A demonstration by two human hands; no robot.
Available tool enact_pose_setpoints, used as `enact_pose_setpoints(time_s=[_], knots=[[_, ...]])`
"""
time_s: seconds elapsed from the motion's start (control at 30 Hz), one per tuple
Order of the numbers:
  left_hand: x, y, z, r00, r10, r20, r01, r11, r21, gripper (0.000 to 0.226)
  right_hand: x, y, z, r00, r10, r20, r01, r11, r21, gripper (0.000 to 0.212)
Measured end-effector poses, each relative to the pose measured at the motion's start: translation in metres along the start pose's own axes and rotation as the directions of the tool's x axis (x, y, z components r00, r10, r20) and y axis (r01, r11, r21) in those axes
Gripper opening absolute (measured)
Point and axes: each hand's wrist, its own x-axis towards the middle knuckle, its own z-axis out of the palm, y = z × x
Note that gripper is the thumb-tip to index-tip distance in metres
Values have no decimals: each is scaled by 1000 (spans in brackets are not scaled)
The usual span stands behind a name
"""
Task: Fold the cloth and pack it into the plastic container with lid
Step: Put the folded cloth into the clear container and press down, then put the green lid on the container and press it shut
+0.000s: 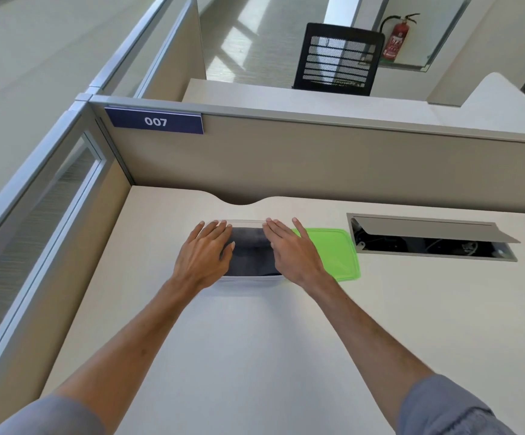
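Where partitions meet: pale desk [254,356], cable hatch [430,238].

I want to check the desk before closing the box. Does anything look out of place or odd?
Nothing looks spilled or damaged. The dark cloth lies inside the clear container, with both hands flat on it. The green lid is still off, lying to the right. The desk's cable hatch stands open.

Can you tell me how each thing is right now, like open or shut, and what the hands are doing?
Plastic container: open, no lid on.
Cloth: dark, lying inside the container.
Green lid: off, flat on the desk, right of the container.
Left hand: open, flat on the container's left side.
Right hand: open, flat on its right side.
Desk cable hatch: flap open.
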Motion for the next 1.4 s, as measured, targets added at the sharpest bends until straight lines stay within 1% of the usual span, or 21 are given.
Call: enact_pose_setpoints(time_s=[0.07, 0.13, 0.2, 0.27, 0.33, 0.4, 0.5, 0.57, 0.63, 0.8, 0.9, 0.97, 1.07, 1.17, 1.2, 1.27, 1.33, 1.4], knots=[[0, 4, -1, 1000, -20, -15, 19, 999, -27, 56, -7, 3, -3, 991, 73, -109, -65, 995, 72, 57], [-2, 11, -3, 997, -56, -51, 52, 996, -76, 57, -21, 10, -4, 962, 193, -192, -165, 974, 152, 57], [-5, 20, -4, 993, -85, -85, 73, 989, -131, 57, -42, 20, -1, 920, 335, -202, -289, 930, 225, 62], [-10, 31, -1, 988, -97, -121, 73, 980, -185, 56, -69, 31, 6, 898, 414, -150, -375, 898, 230, 62], [-18, 44, 3, 982, -94, -161, 55, 971, -232, 56, -96, 38, 15, 913, 398, -83, -382, 910, 161, 61], [-26, 61, 8, 981, -61, -184, 13, 968, -252, 57, -116, 43, 22, 937, 349, -29, -346, 935, 80, 60], [-37, 87, 21, 980, 56, -188, -100, 967, -234, 57, -128, 48, 28, 943, 330, 36, -331, 944, 7, 50], [-41, 101, 28, 976, 150, -160, -183, 959, -215, 57, -128, 49, 28, 947, 314, 66, -312, 949, -40, 42], [-42, 110, 33, 969, 218, -120, -239, 949, -206, 58, -129, 49, 28, 946, 310, 90, -306, 950, -60, 38], [-46, 115, 39, 965, 259, -48, -263, 937, -231, 59, -135, 47, 24, 942, 305, 141, -292, 950, -108, 37], [-54, 116, 41, 953, 302, -26, -300, 929, -215, 61, -146, 44, 22, 945, 303, 122, -290, 950, -113, 32], [-58, 118, 41, 945, 328, -16, -323, 920, -223, 66, -155, 43, 19, 947, 308, 87, -298, 948, -116, 26], [-67, 121, 42, 927, 375, 2, -362, 898, -249, 79, -170, 40, 14, 950, 311, -3, -310, 946, -94, 22], [-69, 131, 42, 910, 414, 32, -394, 885, -246, 85, -181, 40, 2, 955, 272, -115, -282, 956, -77, 22], [-68, 136, 41, 913, 407, 35, -385, 886, -258, 84, -182, 41, -5, 952, 267, -152, -278, 959, -61, 22], [-65, 147, 38, 939, 342, 37, -308, 883, -355, 75, -182, 43, -19, 940, 268, -211, -278, 960, -17, 21], [-61, 157, 32, 974, 218, 58, -162, 854, -494, 65, -180, 44, -35, 930, 259, -260, -263, 965, 23, 19], [-56, 163, 23, 992, 93, 82, -23, 790, -612, 60, -175, 46, -51, 921, 248, -300, -241, 969, 62, 18]])
